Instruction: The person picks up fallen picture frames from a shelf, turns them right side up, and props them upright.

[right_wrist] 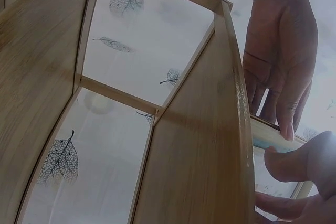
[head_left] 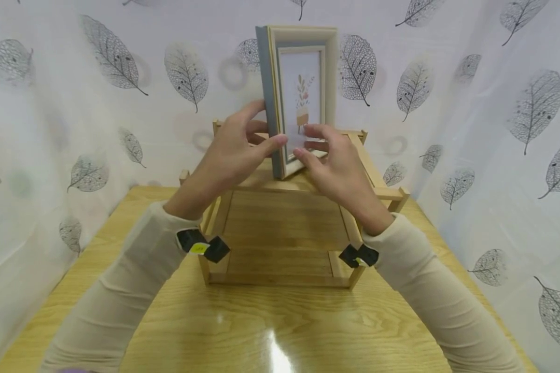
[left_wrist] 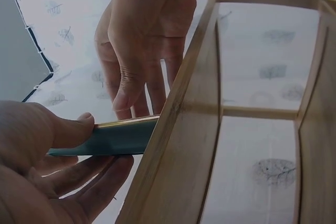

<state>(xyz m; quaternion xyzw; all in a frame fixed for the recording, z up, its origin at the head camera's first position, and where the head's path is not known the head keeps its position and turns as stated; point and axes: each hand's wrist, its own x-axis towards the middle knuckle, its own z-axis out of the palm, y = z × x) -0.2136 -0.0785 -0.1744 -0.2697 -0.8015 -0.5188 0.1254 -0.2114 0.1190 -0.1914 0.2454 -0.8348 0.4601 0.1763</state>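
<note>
"Along the back hangs a leaf-print curtain (head_left: 401, 31). What stands before it?"

"A wood-grain table (head_left: 308, 326). Near its back edge stands a wooden shelf rack (head_left: 284, 215), with a top board and panels below."

"Locate the picture frame (head_left: 303, 93)."

"Upright, near the middle of the top board's front edge, face turned toward the right. Whether its lower edge bears on the board cannot be confirmed."

"State the condition of the fingers."

"Left hand (head_left: 240, 140): pinching the frame's grey-blue side, thumb in front, fingers behind. Right hand (head_left: 338, 160): fingers loosely bent, thumb apart from them, in front of the plant print (head_left: 298, 88); contact cannot be told."

"Recommended procedure?"

"The step appears to be positioning the frame. Hold the left pinch firm. Steady the right rim, not the print's face. Seat the lower edge flat, back from the board's front edge. Square the face to that edge. Release only when the frame stands unaided."
</note>
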